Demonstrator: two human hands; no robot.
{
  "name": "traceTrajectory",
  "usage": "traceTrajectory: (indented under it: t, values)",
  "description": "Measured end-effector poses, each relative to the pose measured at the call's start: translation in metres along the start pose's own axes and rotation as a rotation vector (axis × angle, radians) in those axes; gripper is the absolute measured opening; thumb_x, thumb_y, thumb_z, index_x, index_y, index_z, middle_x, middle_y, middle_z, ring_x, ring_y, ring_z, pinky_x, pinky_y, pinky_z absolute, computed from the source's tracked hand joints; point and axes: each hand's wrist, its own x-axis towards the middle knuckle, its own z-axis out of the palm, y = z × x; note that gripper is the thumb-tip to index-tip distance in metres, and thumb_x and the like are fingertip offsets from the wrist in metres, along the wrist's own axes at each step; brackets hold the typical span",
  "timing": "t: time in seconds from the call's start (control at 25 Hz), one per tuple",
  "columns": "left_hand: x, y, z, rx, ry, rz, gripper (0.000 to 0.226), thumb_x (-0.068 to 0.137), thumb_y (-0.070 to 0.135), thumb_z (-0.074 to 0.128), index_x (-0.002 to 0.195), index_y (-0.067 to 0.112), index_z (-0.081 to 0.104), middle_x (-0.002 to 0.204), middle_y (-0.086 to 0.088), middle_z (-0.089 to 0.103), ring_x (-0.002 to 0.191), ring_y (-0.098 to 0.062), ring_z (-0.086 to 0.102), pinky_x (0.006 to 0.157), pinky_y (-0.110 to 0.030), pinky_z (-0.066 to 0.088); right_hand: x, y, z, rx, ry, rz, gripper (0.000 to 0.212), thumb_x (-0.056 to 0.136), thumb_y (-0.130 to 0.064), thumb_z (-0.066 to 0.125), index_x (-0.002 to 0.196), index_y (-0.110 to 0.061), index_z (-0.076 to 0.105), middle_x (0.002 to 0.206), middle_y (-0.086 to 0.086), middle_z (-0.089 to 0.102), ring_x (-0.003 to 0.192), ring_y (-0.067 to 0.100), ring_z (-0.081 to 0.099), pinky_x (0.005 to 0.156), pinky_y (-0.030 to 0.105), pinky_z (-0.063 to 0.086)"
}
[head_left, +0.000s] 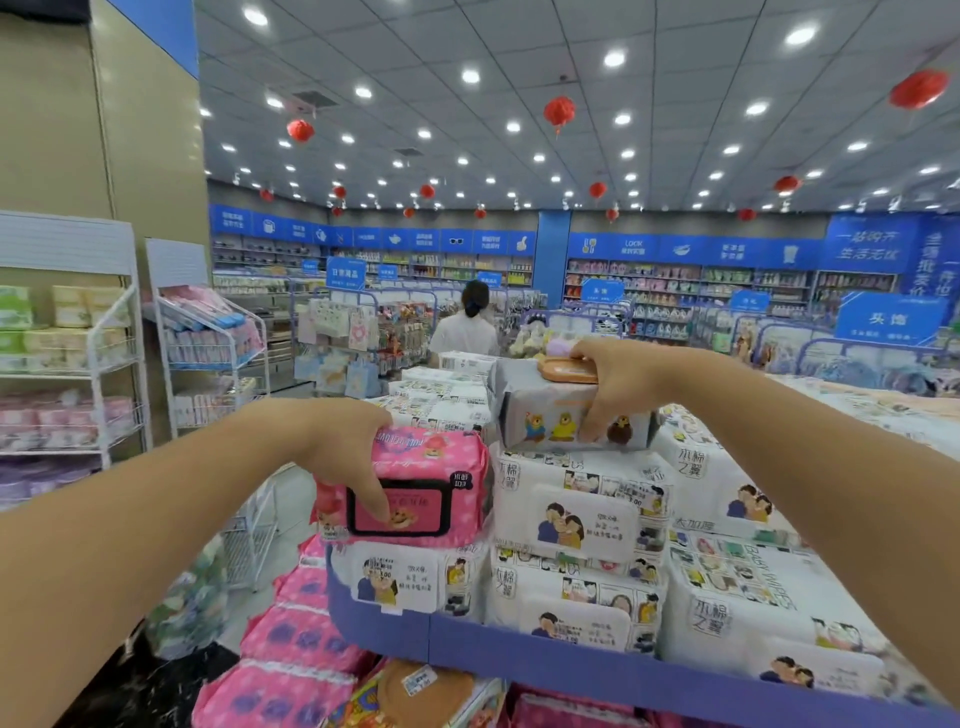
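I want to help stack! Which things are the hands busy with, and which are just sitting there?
In hand: pink pack, gripped by left hand; grey bear pack, gripped by right hand.
Just there: white packs, wire racks, red lanterns.

The left hand (340, 457) and the right hand (626, 387) are bare. The left forearm (156, 530) and the right forearm (810, 467) are bare too, uncovered right to the picture's edge.
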Motion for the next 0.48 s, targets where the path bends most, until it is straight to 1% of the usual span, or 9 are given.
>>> traceTrajectory:
  t: [0.04, 0.08, 0.12, 0.2, 0.28, 0.32, 0.4, 0.44, 0.48]
  values:
    - [-0.009, 0.003, 0.002, -0.042, 0.053, 0.0, 0.09, 0.045, 0.07, 0.09, 0.115, 0.026, 0.055, 0.105, 0.007, 0.067, 0.084, -0.015, 0.068, 0.08, -0.037, 0.06, -0.008, -0.001, 0.005, 0.044, 0.083, -0.039, 0.092, 0.056, -0.045, 0.094, 0.132, -0.025, 0.046, 0.119, -0.001, 0.058, 0.101, 0.019, 0.059, 0.093, 0.041, 0.054]
    - [-0.019, 0.007, 0.003, -0.072, 0.098, 0.0, 0.087, 0.047, 0.069, 0.091, 0.112, 0.024, 0.055, 0.103, 0.007, 0.067, 0.081, -0.014, 0.066, 0.078, -0.035, 0.059, -0.015, -0.002, 0.009, 0.094, 0.163, -0.08, 0.093, 0.054, -0.046, 0.094, 0.131, -0.023, 0.047, 0.117, -0.001, 0.058, 0.101, 0.019, 0.059, 0.092, 0.04, 0.054]
    - [-0.03, 0.011, 0.001, -0.097, 0.122, -0.012, 0.09, 0.048, 0.069, 0.09, 0.115, 0.021, 0.055, 0.103, 0.008, 0.066, 0.08, -0.014, 0.064, 0.077, -0.034, 0.056, -0.023, -0.005, 0.012, 0.126, 0.228, -0.122, 0.094, 0.053, -0.046, 0.094, 0.131, -0.022, 0.048, 0.116, 0.0, 0.056, 0.101, 0.02, 0.057, 0.09, 0.038, 0.052]
    - [-0.057, 0.02, -0.003, -0.144, 0.139, -0.052, 0.097, 0.048, 0.071, 0.089, 0.124, 0.023, 0.054, 0.107, 0.012, 0.065, 0.087, -0.013, 0.064, 0.081, -0.032, 0.054, -0.038, -0.014, 0.018, 0.162, 0.323, -0.21, 0.096, 0.053, -0.046, 0.094, 0.133, -0.019, 0.049, 0.116, 0.0, 0.051, 0.101, 0.02, 0.052, 0.084, 0.034, 0.047]
    - [-0.09, 0.024, -0.004, -0.201, 0.142, -0.094, 0.085, 0.053, 0.062, 0.093, 0.121, 0.025, 0.057, 0.104, 0.01, 0.07, 0.088, -0.015, 0.07, 0.084, -0.036, 0.059, -0.057, -0.026, 0.023, 0.199, 0.396, -0.29, 0.098, 0.056, -0.046, 0.093, 0.138, -0.019, 0.046, 0.117, -0.002, 0.046, 0.103, 0.018, 0.049, 0.082, 0.03, 0.041]
    - [-0.109, 0.023, -0.003, -0.236, 0.137, -0.131, 0.078, 0.056, 0.055, 0.095, 0.119, 0.024, 0.059, 0.102, 0.007, 0.074, 0.086, -0.017, 0.073, 0.082, -0.037, 0.061, -0.068, -0.032, 0.027, 0.217, 0.431, -0.335, 0.099, 0.058, -0.047, 0.093, 0.14, -0.02, 0.044, 0.118, -0.003, 0.045, 0.104, 0.017, 0.047, 0.084, 0.028, 0.039]
    - [-0.156, 0.019, 0.008, -0.345, 0.101, -0.229, 0.067, 0.063, 0.041, 0.097, 0.116, 0.019, 0.06, 0.093, -0.001, 0.08, 0.075, -0.026, 0.078, 0.067, -0.035, 0.063, -0.09, -0.052, 0.04, 0.245, 0.481, -0.436, 0.104, 0.06, -0.054, 0.091, 0.144, -0.02, 0.041, 0.123, -0.004, 0.044, 0.109, 0.015, 0.045, 0.088, 0.027, 0.04]
    - [-0.182, 0.015, 0.018, -0.398, 0.081, -0.284, 0.062, 0.066, 0.037, 0.096, 0.114, 0.018, 0.06, 0.089, -0.003, 0.081, 0.07, -0.029, 0.078, 0.061, -0.033, 0.061, -0.101, -0.064, 0.049, 0.254, 0.493, -0.483, 0.106, 0.059, -0.058, 0.09, 0.145, -0.021, 0.04, 0.126, -0.003, 0.045, 0.111, 0.015, 0.045, 0.091, 0.029, 0.042]
    - [-0.209, 0.011, 0.03, -0.44, 0.079, -0.337, 0.059, 0.068, 0.036, 0.095, 0.112, 0.019, 0.06, 0.088, -0.004, 0.081, 0.068, -0.03, 0.077, 0.058, -0.03, 0.06, -0.11, -0.079, 0.059, 0.265, 0.496, -0.529, 0.107, 0.059, -0.06, 0.09, 0.145, -0.021, 0.04, 0.128, -0.002, 0.045, 0.113, 0.016, 0.045, 0.093, 0.031, 0.044]
